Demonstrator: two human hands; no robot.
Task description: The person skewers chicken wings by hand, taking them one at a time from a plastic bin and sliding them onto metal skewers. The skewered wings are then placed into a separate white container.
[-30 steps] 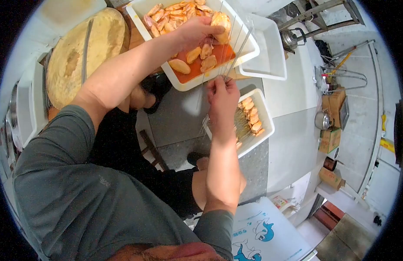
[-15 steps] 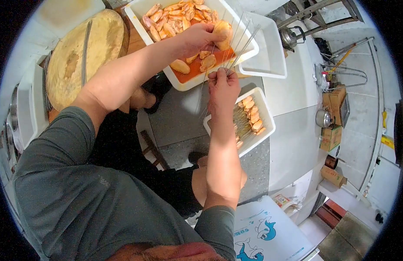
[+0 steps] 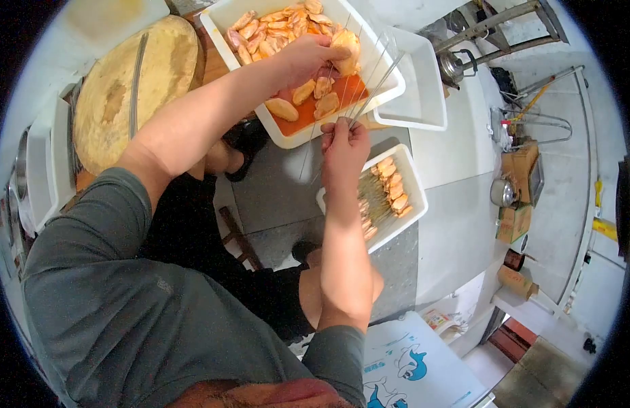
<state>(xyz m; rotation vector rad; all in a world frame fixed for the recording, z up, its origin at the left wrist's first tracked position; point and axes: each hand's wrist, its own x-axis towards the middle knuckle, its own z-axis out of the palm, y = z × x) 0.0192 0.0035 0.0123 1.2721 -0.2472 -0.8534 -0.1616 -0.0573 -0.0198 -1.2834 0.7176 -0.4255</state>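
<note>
My left hand (image 3: 307, 60) is closed on a chicken wing (image 3: 347, 52), thumb and fingers pinching its near side. It hangs over a white tub (image 3: 286, 141) of raw chicken wings (image 3: 281, 109) in reddish marinade. Nearer to me, my right hand (image 3: 345, 144) is closed around several thin metal skewers (image 3: 377, 86), which fan up past the tub's rim. Some of them overlap the held wing in this view. Below the right hand, a smaller white tray (image 3: 410, 221) holds rows of skewered wings (image 3: 396, 189), partly hidden by my forearm.
A round wooden chopping board (image 3: 101, 102) with a long metal bar (image 3: 136, 85) across it stands at left. Another white tub (image 3: 427, 122) sits beside the wing tub. A kettle (image 3: 451, 64), a metal pot (image 3: 503, 192) and cardboard boxes (image 3: 515, 222) are at right.
My right hand has moved slightly down and left with the skewers. The left hand still holds the wing in nearly the same place. The view has shifted a little.
</note>
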